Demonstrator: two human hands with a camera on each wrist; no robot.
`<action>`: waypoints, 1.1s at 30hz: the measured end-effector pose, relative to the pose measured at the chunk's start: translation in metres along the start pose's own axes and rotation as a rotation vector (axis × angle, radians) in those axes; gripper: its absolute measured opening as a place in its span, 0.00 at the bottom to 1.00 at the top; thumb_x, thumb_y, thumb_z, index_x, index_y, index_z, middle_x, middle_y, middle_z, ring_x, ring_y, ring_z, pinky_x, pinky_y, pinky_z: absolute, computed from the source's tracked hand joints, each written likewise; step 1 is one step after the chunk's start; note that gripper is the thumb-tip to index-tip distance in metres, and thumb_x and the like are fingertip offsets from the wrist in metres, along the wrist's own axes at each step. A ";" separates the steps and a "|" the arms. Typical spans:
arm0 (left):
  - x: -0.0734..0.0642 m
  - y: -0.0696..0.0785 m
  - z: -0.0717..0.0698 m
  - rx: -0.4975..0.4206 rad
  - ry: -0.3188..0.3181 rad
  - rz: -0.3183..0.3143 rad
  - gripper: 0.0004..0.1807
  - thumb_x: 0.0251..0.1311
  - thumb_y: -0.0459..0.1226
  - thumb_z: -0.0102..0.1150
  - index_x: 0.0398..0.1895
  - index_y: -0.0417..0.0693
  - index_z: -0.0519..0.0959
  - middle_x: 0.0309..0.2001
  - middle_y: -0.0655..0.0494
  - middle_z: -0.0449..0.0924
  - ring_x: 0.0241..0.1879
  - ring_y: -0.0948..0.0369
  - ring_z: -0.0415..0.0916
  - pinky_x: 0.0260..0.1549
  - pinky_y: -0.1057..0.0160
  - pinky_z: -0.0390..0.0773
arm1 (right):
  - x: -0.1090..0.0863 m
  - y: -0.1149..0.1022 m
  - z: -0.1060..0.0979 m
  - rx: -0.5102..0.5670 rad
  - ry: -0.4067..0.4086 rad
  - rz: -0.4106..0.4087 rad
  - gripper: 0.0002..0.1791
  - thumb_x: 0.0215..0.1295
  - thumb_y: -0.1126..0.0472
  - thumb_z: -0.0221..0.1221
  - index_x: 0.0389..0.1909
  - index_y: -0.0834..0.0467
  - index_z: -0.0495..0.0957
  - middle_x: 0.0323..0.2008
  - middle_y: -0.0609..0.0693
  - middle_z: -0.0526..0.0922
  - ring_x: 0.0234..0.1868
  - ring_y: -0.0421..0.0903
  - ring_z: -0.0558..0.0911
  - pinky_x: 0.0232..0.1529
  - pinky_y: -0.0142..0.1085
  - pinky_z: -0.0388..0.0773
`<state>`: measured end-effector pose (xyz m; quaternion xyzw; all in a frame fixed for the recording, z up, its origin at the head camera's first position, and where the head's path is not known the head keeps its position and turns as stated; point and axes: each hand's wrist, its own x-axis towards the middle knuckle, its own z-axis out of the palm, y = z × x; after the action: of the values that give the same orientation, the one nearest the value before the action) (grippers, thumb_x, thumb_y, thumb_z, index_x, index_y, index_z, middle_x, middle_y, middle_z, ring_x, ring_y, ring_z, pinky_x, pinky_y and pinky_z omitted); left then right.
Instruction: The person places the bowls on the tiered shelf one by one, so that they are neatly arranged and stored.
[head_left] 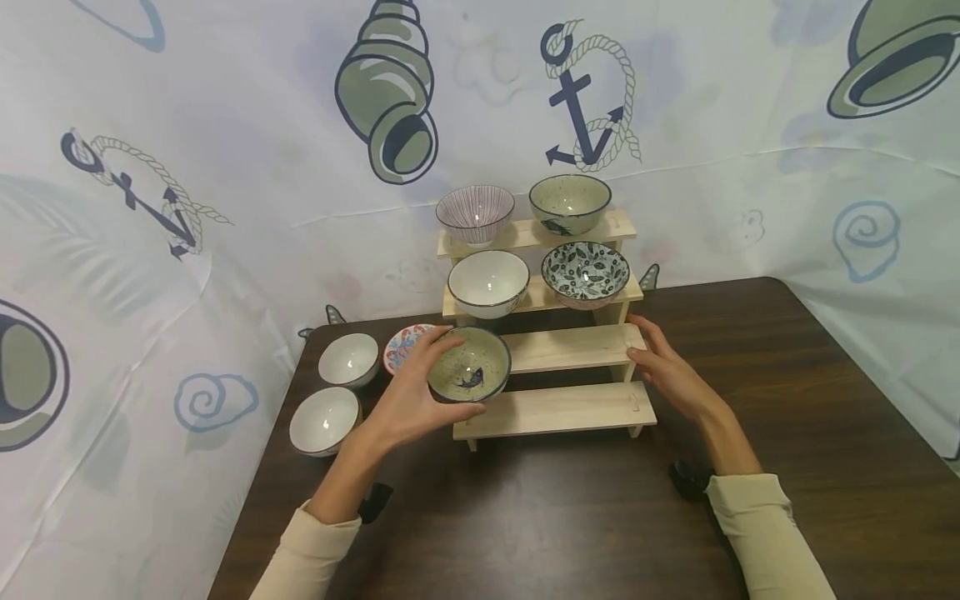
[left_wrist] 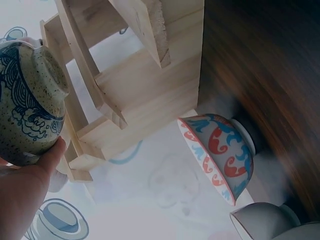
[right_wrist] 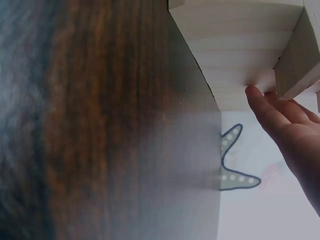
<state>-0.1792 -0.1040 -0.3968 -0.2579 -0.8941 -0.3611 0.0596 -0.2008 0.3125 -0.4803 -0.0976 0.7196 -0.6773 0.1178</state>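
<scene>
My left hand (head_left: 420, 392) grips a speckled green bowl (head_left: 471, 367) by its side, thumb and fingers spread around it. A dark fish is painted inside; in the left wrist view its outside shows blue waves (left_wrist: 37, 107). The bowl covers the left end of the third step of a stepped wooden stand (head_left: 562, 408); whether it touches the step I cannot tell. My right hand (head_left: 671, 375) touches the stand's right end near that step. In the right wrist view its fingers (right_wrist: 267, 112) are fairly straight against the wooden side, holding nothing.
On the top step stand a striped bowl (head_left: 476, 215) and a green bowl (head_left: 570, 204). Below them are a white bowl (head_left: 489, 283) and a leaf-patterned bowl (head_left: 585, 273). Two white bowls (head_left: 349, 360) and a red-and-blue bowl (left_wrist: 220, 155) sit left on the dark table (head_left: 525, 517).
</scene>
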 end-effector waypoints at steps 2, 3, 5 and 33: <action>0.000 0.001 0.001 0.003 -0.006 0.007 0.52 0.40 0.56 0.84 0.72 0.55 0.72 0.78 0.50 0.59 0.75 0.46 0.62 0.68 0.38 0.69 | 0.000 0.001 0.000 0.004 -0.002 -0.002 0.40 0.82 0.52 0.47 0.83 0.43 0.33 0.79 0.66 0.47 0.81 0.67 0.49 0.76 0.73 0.37; 0.000 0.002 0.002 0.005 -0.009 0.009 0.52 0.40 0.56 0.84 0.72 0.56 0.72 0.78 0.50 0.59 0.75 0.45 0.62 0.68 0.37 0.70 | 0.000 0.001 0.000 0.006 -0.003 -0.004 0.40 0.82 0.52 0.47 0.83 0.43 0.33 0.79 0.66 0.47 0.81 0.67 0.49 0.76 0.73 0.37; 0.001 0.004 0.002 0.005 -0.013 0.013 0.52 0.40 0.56 0.83 0.72 0.56 0.72 0.78 0.49 0.59 0.75 0.45 0.63 0.67 0.37 0.70 | 0.000 0.001 0.000 0.009 -0.002 -0.007 0.40 0.82 0.52 0.47 0.83 0.43 0.33 0.80 0.65 0.47 0.81 0.67 0.49 0.75 0.74 0.38; 0.016 0.019 0.016 -0.064 -0.109 0.090 0.57 0.40 0.54 0.83 0.77 0.58 0.64 0.79 0.52 0.57 0.76 0.50 0.61 0.70 0.39 0.68 | 0.001 0.003 -0.001 0.003 -0.005 -0.020 0.40 0.82 0.52 0.47 0.83 0.45 0.34 0.77 0.64 0.48 0.79 0.66 0.53 0.76 0.72 0.42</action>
<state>-0.1826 -0.0747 -0.3926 -0.3188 -0.8717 -0.3717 0.0187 -0.2015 0.3136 -0.4834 -0.1064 0.7172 -0.6794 0.1127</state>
